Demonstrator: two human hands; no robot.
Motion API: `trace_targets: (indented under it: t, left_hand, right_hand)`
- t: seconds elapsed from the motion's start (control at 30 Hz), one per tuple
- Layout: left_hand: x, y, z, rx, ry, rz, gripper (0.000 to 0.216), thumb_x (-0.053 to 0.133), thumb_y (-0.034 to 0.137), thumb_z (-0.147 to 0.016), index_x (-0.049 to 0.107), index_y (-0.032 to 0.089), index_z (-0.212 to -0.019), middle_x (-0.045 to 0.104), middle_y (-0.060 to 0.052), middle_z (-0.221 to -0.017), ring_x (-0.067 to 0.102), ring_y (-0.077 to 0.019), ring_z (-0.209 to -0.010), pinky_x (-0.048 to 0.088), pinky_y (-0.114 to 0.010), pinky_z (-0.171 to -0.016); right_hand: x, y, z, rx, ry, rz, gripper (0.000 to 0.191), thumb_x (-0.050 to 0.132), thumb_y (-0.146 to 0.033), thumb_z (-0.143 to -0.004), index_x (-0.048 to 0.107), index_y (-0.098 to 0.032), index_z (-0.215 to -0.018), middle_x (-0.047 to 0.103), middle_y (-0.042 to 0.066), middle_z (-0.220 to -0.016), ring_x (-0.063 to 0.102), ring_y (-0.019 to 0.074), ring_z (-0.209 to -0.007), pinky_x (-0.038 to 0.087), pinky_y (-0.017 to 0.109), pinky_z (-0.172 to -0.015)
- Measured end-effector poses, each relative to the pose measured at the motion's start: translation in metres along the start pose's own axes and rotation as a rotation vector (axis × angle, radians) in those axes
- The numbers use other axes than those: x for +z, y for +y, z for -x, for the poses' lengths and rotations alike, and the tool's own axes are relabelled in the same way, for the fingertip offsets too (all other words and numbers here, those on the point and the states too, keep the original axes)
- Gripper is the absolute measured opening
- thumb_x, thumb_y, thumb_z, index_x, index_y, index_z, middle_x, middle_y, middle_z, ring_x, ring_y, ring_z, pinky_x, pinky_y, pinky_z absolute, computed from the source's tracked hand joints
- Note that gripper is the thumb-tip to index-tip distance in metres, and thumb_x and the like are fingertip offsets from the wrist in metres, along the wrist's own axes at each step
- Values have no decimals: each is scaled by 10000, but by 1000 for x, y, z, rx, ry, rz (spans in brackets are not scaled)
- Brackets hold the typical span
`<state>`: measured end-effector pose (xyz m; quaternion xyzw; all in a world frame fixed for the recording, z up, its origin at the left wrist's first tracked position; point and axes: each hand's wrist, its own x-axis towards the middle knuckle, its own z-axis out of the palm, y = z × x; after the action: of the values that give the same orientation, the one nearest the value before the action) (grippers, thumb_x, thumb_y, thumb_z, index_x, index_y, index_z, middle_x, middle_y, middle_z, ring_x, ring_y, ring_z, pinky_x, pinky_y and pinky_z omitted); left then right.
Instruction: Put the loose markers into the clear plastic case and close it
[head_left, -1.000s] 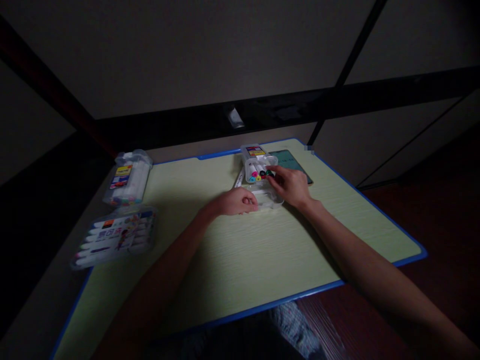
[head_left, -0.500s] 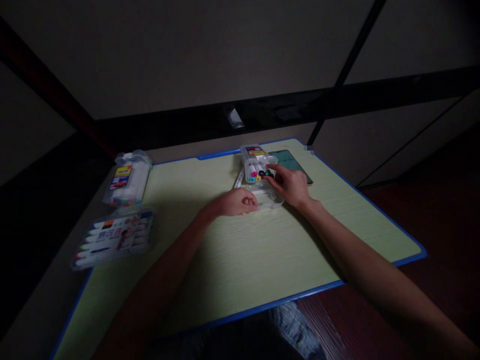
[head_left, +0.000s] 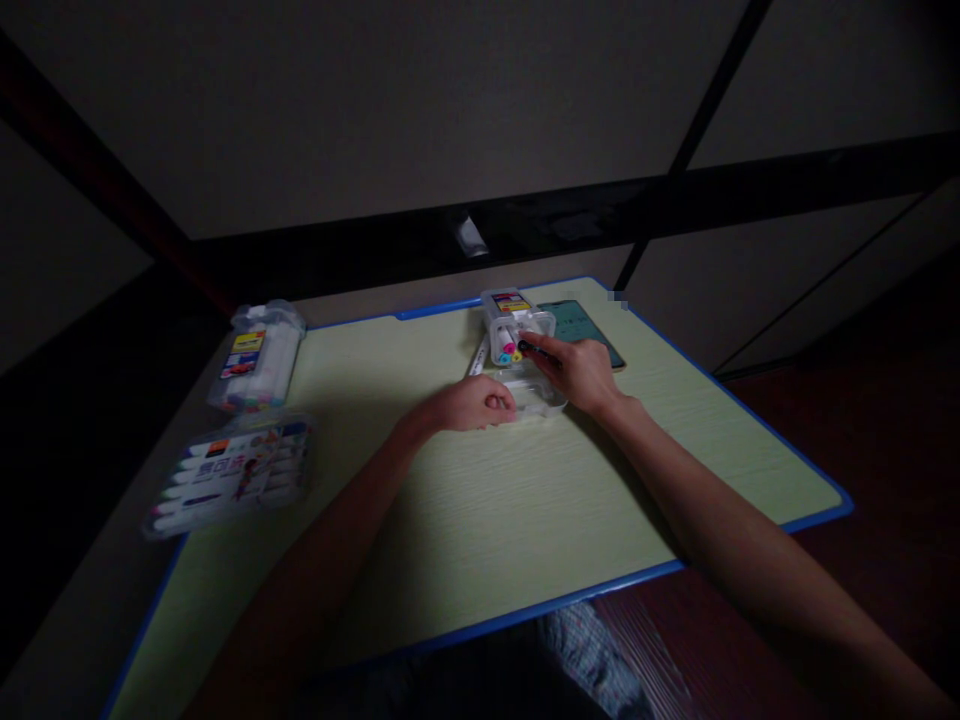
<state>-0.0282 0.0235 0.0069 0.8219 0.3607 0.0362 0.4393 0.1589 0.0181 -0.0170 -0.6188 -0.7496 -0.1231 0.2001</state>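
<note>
A clear plastic marker box (head_left: 493, 325) lies near the table's back edge, its mouth facing me, with pink, blue and yellow marker ends (head_left: 508, 347) showing. Its clear lid (head_left: 544, 396) hangs folded down on the table in front. My left hand (head_left: 474, 403) is closed, fingers curled at the lid's left front edge. At the box mouth, my right hand (head_left: 581, 368) is closed on a dark-capped marker (head_left: 534, 350); the fingers hide most of it. A loose white marker (head_left: 478, 358) lies just left of the box.
A phone with a lit screen (head_left: 574, 322) lies behind my right hand. To the left are an upright clear box of markers (head_left: 274, 360) and a flat marker case (head_left: 225, 475) overhanging the edge of the table (head_left: 450, 530). A dark-banded panel (head_left: 337, 250) stands behind.
My right hand's fingers have closed in and shifted slightly down at the box mouth, now covering the green and black marker ends. My left hand has stayed at the lid.
</note>
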Motion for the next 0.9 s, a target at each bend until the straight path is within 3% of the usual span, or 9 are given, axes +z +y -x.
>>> trace_targets:
  t: [0.57,0.9]
  left_hand:
    - [0,0,0,-2,-14,21,235,519,232,-737,613,72,-881,502,20,-576,439,-61,-497,325,-189,-481]
    - [-1,2,1,8,0,-16,232,527,230,-739,620,69,-878,497,21,-559,432,-60,-494,313,-193,-488]
  right_hand:
    - [6,1,-3,-11,98,-109,365,418,-442,-837,616,-251,-1077,706,40,-811,624,172,-627,324,238,-525]
    - [6,-1,-3,-9,84,-104,388,410,-457,-837,612,-238,-1086,704,52,-826,618,169,-620,321,238,-528]
